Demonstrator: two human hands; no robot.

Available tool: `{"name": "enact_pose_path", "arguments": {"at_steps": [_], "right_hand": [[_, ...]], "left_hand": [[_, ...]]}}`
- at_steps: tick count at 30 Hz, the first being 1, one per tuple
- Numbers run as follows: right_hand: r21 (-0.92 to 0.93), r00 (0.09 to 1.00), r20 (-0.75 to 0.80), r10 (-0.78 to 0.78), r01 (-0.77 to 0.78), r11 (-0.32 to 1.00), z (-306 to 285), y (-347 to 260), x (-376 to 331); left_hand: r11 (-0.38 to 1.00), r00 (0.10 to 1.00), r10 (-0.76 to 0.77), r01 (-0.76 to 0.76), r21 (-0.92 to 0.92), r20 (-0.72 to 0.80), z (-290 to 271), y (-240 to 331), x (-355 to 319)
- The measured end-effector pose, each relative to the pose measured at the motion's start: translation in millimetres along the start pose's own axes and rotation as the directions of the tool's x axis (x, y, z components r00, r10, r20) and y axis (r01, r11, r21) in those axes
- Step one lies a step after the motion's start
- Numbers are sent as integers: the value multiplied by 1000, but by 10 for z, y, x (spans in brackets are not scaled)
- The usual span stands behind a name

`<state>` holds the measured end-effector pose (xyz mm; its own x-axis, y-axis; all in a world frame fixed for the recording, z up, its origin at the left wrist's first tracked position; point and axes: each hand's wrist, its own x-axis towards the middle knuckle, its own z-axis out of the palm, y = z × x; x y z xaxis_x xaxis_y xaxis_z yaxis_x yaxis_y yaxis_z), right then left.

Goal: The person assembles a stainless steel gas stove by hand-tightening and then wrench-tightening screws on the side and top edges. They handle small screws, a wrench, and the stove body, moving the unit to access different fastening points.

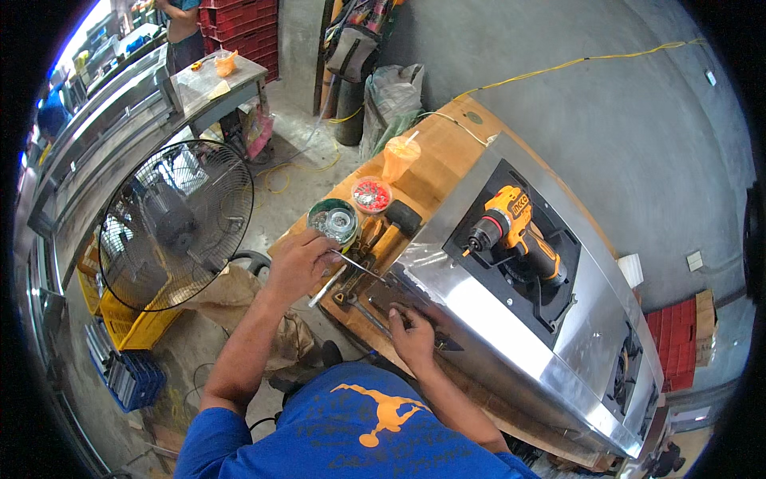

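Near the frame's centre, the left hand (302,265) pinches a thin metal rod (361,267) whose tip, by the left edge of the steel casing (471,297), could skid and scratch it if pressed askew, while whether the right hand (412,338), lower down, grips anything I cannot tell

A grey wall (630,128) rises at the right, a yellow cable (586,58) strung across it. Left of the wooden tabletop (443,156), a black fan (171,219) stands on concrete floor (291,211); red crates (239,36) stack far left.
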<state>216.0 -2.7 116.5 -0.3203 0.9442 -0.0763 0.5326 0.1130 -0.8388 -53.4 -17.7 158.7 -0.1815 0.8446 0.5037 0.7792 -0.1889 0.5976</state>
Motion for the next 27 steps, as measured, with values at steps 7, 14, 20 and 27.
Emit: {"name": "enact_pose_path", "arguments": {"at_steps": [7, 14, 20, 27], "right_hand": [[-51, 990, 137, 37, -30, 998, -38, 54, 21], [48, 870, 474, 135, -178, 983, 69, 76, 130], [-177, 984, 179, 25, 7, 984, 34, -101, 102], [63, 989, 127, 79, -87, 994, 142, -104, 89]], "left_hand": [[994, 993, -77, 83, -73, 87, -87, 62, -343], [354, 703, -408, 710, -609, 582, 835, 249, -1271], [531, 642, -142, 692, -489, 753, 1268, 197, -1284], [554, 702, -241, 667, -499, 670, 1466, 58, -1224]]}}
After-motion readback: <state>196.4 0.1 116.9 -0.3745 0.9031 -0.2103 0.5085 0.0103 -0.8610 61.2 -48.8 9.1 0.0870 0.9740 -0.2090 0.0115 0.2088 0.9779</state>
